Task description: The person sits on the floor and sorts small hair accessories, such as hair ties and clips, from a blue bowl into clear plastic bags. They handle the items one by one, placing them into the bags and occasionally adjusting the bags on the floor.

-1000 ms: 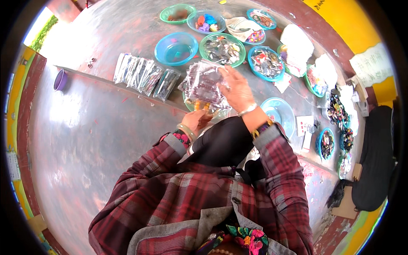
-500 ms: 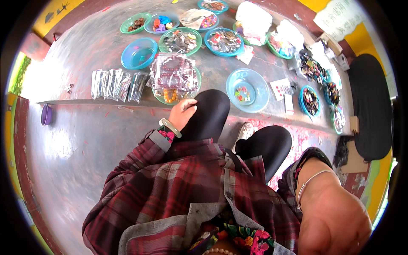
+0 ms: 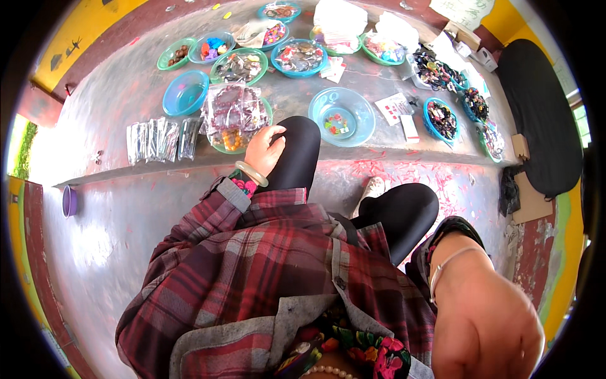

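Note:
My left hand (image 3: 264, 151) lies on my bent left knee (image 3: 297, 155), thumb and fingers apart, holding nothing; a pale bangle (image 3: 252, 172) circles its wrist. Just beyond it, clear bags of dark red beads (image 3: 235, 108) rest on a green basin (image 3: 265, 115), with orange-yellow beads (image 3: 232, 139) below them. Large and close at the lower right, my right hand (image 3: 489, 322) is raised with its fingers curled in; whatever they may hold is hidden. A thin silver bracelet (image 3: 442, 271) sits on that wrist. A light-blue basin (image 3: 356, 129) beyond my knees holds small colourful pieces (image 3: 336, 124).
Packets of thin items (image 3: 154, 140) lie along the raised ledge's left part. An empty blue basin (image 3: 185, 93) and several filled basins stand farther back. At right are baskets of dark mixed pieces (image 3: 441, 120) and a long black object (image 3: 536, 120). A purple tub (image 3: 69, 201) stands on the floor.
The view has shifted, so the basins sit higher and farther left in the picture. My right hand has turned and its fingers curl downward. My left hand stays on the knee.

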A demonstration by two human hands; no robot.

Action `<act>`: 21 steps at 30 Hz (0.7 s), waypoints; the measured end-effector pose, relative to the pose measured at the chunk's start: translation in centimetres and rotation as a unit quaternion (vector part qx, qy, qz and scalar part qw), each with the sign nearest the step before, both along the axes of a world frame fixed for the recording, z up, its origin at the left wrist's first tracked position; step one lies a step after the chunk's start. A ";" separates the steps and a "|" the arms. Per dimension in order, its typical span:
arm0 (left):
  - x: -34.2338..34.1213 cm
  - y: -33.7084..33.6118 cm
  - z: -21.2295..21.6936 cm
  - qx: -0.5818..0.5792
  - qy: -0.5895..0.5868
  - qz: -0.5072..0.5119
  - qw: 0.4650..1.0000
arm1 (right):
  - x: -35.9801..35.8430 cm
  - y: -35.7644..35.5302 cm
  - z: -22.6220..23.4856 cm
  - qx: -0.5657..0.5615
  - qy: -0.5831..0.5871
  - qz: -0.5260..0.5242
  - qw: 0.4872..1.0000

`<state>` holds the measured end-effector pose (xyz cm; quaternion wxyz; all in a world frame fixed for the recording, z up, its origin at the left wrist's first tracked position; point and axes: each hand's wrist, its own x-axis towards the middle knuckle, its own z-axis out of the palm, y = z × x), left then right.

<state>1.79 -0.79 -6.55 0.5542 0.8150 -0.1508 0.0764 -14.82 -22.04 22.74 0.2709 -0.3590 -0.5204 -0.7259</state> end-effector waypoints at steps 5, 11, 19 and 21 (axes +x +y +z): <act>1.5 -3.0 2.9 0.016 -0.072 -0.040 0.997 | 6.3 -4.1 -5.9 0.056 0.236 -0.041 0.969; 3.5 -4.4 5.4 0.238 -0.202 -0.255 0.915 | 20.4 -6.4 -28.0 -0.226 0.772 -0.454 0.384; 4.1 -1.7 2.5 0.317 -0.230 -0.244 0.887 | 21.2 -5.2 -44.8 -0.253 0.695 -0.550 0.388; 4.3 -1.7 2.4 0.314 -0.225 -0.243 0.890 | 22.0 -5.7 -45.4 -0.298 0.709 -0.530 0.357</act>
